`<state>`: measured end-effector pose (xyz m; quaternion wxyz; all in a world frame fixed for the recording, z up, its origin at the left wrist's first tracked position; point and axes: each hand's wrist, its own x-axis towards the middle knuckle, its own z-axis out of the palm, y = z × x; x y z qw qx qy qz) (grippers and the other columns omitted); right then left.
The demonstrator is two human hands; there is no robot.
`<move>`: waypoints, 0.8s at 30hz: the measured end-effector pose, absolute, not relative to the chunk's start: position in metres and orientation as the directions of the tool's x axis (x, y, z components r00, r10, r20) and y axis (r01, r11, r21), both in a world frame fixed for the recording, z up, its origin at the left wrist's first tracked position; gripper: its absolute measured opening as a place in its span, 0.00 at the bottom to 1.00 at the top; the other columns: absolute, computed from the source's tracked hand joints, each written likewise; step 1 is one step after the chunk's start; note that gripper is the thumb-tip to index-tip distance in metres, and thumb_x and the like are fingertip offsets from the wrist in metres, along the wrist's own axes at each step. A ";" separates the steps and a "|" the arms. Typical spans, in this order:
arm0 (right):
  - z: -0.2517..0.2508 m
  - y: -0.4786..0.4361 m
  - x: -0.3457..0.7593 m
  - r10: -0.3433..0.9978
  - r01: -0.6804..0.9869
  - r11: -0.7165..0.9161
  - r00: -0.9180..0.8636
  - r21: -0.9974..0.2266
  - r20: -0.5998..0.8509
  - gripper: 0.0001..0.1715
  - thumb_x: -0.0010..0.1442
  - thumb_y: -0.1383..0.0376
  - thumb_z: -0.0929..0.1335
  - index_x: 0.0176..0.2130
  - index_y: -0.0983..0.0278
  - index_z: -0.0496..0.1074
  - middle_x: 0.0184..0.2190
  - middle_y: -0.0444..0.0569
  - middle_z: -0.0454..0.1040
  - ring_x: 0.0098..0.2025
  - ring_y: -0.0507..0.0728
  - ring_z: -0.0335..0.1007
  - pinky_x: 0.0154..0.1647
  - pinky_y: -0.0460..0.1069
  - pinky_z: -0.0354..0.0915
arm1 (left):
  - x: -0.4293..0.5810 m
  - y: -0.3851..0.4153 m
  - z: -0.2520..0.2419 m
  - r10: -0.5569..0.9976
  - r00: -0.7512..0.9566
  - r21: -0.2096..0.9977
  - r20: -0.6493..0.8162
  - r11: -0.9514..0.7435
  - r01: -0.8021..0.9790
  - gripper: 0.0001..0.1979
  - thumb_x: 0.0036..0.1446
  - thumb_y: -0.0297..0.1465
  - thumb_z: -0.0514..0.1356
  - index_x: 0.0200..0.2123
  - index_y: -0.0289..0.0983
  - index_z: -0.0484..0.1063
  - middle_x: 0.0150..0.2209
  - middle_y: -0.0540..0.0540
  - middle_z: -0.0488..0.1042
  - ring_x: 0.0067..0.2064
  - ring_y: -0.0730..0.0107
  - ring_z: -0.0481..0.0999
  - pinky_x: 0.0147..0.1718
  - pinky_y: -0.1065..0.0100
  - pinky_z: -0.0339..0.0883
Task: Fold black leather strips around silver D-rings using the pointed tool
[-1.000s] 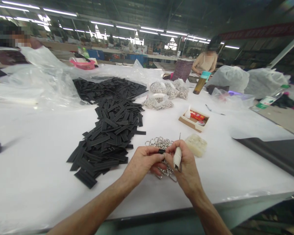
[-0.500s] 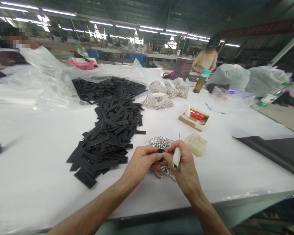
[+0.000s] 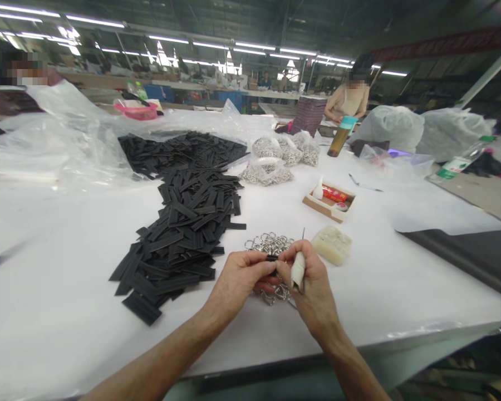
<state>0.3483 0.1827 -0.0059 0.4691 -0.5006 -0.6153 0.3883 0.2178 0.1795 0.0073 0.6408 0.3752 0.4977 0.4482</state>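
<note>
My left hand (image 3: 239, 277) pinches a small black strip (image 3: 271, 258) between thumb and fingers, over a heap of silver metal rings (image 3: 269, 242). The fingertips of my right hand (image 3: 317, 287) close on the strip's other end. That same hand also grips an awl (image 3: 298, 272) in its palm; its handle is wrapped in white and its thin spike points away from me. Whether a ring sits inside the strip is hidden by my fingers. A large pile of flat black strips (image 3: 183, 234) lies left of my hands. Beyond my right hand rests a yellowish, wax-like block (image 3: 333, 245).
A small open box (image 3: 329, 203) holds a red tube and a white bottle. Behind it are clear bags of rings (image 3: 267, 170), a tumbler (image 3: 342, 136) and a pen (image 3: 365, 182). Black sheet material (image 3: 463, 253) covers the right side. A co-worker (image 3: 350, 97) stands across the table.
The whole view has shifted slightly. Both hands keep the same hold on the strip, and the awl stays in my right hand.
</note>
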 end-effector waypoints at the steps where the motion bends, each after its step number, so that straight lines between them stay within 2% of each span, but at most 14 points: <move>1: -0.006 0.183 0.348 0.981 0.251 0.192 -0.059 -0.949 0.183 0.05 0.55 0.65 0.65 0.32 0.61 0.61 0.27 0.41 0.66 0.27 0.51 0.60 0.26 0.45 0.60 | 0.218 0.180 0.007 0.948 0.100 0.927 -0.301 0.315 -0.203 0.07 0.45 0.29 0.63 0.26 0.30 0.74 0.25 0.44 0.76 0.26 0.70 0.76 0.26 0.72 0.72; 8: -0.008 0.181 0.346 0.986 0.194 0.165 -0.068 -0.967 0.155 0.06 0.56 0.65 0.65 0.33 0.61 0.61 0.28 0.41 0.66 0.28 0.52 0.61 0.27 0.46 0.61 | 0.217 0.179 0.006 0.943 0.106 0.920 -0.315 0.331 -0.209 0.06 0.45 0.30 0.63 0.26 0.31 0.74 0.25 0.44 0.77 0.27 0.68 0.77 0.28 0.71 0.72; 12: -0.008 0.180 0.344 0.988 0.177 0.145 -0.072 -0.973 0.134 0.06 0.57 0.64 0.65 0.33 0.61 0.61 0.28 0.41 0.66 0.27 0.52 0.61 0.26 0.45 0.61 | 0.217 0.180 0.005 0.944 0.087 0.920 -0.318 0.330 -0.211 0.05 0.45 0.29 0.62 0.24 0.31 0.74 0.24 0.45 0.77 0.25 0.69 0.77 0.25 0.72 0.71; 15: -0.001 0.178 0.346 0.986 0.209 0.165 -0.052 -0.964 0.157 0.06 0.57 0.63 0.65 0.32 0.61 0.62 0.28 0.42 0.67 0.28 0.52 0.62 0.26 0.45 0.60 | 0.216 0.180 0.006 0.941 0.083 0.919 -0.328 0.338 -0.202 0.05 0.44 0.29 0.62 0.24 0.31 0.73 0.23 0.45 0.76 0.24 0.69 0.76 0.24 0.73 0.70; 19: 0.011 0.175 0.365 0.978 0.262 0.203 -0.003 -0.944 0.209 0.10 0.57 0.58 0.67 0.31 0.61 0.63 0.25 0.42 0.67 0.27 0.52 0.61 0.25 0.45 0.60 | 0.215 0.182 0.008 0.929 0.079 0.907 -0.362 0.370 -0.199 0.06 0.44 0.29 0.63 0.25 0.30 0.72 0.24 0.44 0.76 0.23 0.69 0.76 0.22 0.73 0.70; 21: 0.014 0.173 0.382 0.983 0.272 0.183 -0.024 -0.945 0.183 0.13 0.57 0.54 0.67 0.33 0.61 0.64 0.23 0.41 0.68 0.26 0.53 0.62 0.25 0.46 0.60 | 0.215 0.183 0.008 0.922 0.087 0.900 -0.378 0.388 -0.198 0.07 0.44 0.29 0.63 0.25 0.30 0.72 0.25 0.43 0.76 0.22 0.70 0.75 0.22 0.73 0.70; 24: 0.017 0.169 0.408 0.988 0.296 0.152 -0.051 -0.943 0.143 0.18 0.58 0.50 0.65 0.41 0.60 0.67 0.22 0.43 0.69 0.22 0.53 0.61 0.23 0.47 0.59 | 0.216 0.183 0.006 0.911 0.120 0.893 -0.394 0.411 -0.185 0.07 0.44 0.29 0.63 0.24 0.29 0.72 0.25 0.43 0.76 0.21 0.72 0.74 0.21 0.74 0.69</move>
